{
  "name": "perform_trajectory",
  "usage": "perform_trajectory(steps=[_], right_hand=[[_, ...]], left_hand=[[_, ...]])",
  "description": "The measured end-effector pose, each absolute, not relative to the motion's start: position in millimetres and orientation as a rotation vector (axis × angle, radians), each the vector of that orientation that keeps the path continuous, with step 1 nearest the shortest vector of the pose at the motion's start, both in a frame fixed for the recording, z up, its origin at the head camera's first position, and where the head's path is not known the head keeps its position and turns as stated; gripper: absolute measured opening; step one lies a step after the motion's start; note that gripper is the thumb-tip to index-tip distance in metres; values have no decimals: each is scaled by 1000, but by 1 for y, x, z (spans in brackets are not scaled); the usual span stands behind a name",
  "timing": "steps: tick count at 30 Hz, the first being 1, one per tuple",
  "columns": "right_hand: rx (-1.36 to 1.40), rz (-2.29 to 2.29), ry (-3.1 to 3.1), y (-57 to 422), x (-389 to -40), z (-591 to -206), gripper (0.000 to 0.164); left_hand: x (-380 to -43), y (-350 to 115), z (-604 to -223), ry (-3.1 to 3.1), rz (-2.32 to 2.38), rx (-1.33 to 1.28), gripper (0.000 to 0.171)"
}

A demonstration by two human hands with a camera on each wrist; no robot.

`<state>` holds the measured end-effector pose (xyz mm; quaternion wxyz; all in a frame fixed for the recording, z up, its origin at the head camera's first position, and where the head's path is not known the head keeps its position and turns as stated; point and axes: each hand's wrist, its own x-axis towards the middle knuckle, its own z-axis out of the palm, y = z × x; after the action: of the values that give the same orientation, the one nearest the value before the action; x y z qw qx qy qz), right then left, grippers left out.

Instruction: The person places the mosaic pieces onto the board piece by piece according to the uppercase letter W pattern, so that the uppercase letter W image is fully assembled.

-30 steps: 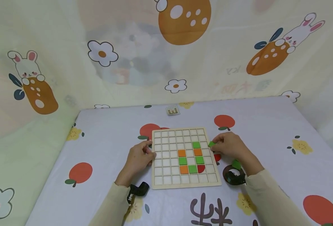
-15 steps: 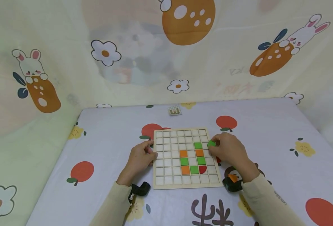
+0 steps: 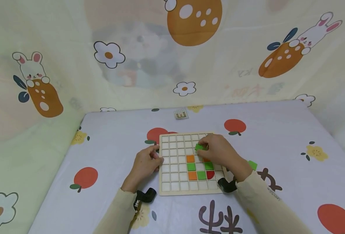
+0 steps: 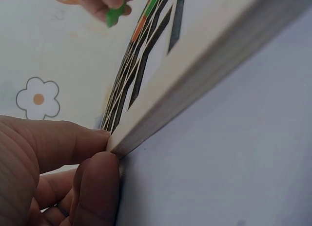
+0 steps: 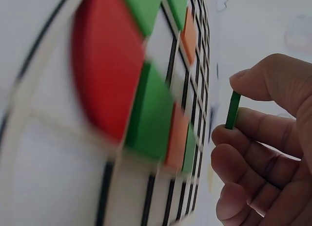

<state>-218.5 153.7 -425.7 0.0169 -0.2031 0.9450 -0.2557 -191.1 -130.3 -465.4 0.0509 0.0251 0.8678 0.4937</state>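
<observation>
A wooden grid board (image 3: 173, 187) lies on the table, with green, orange and red tiles set in some of its cells. My left hand (image 3: 143, 164) pinches the board's left edge (image 4: 195, 75) between thumb and finger. Over the upper right part of the board, my right hand (image 3: 220, 151) pinches a green square tile (image 3: 199, 147). The right wrist view shows this green tile (image 5: 233, 110) edge-on between thumb and fingers, apart from the board. A red tile with one rounded side (image 3: 210, 175) sits in the lower right cells. My right hand hides some tiles in the head view.
Another green tile (image 3: 252, 164) lies on the table beside my right wrist. Behind the board is a small card with a grid pattern (image 3: 181, 114). A printed cloth (image 3: 117, 130) covers the table, and a patterned curtain (image 3: 149, 97) hangs at the back.
My right hand has moved left from beside the board's right edge to above its cells, carrying the green tile. The left hand stays at the left edge.
</observation>
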Motion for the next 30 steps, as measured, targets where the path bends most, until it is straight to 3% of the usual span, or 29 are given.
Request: perform_trajectory(steps=[17, 30], right_hand=[[-701, -647, 2758, 91, -236, -425, 2], [-765, -589, 2783, 75, -239, -425, 26]], left_hand=[[-191, -129, -465, 2624, 1504, 81, 51], [-192, -130, -463, 2621, 1495, 77, 51]])
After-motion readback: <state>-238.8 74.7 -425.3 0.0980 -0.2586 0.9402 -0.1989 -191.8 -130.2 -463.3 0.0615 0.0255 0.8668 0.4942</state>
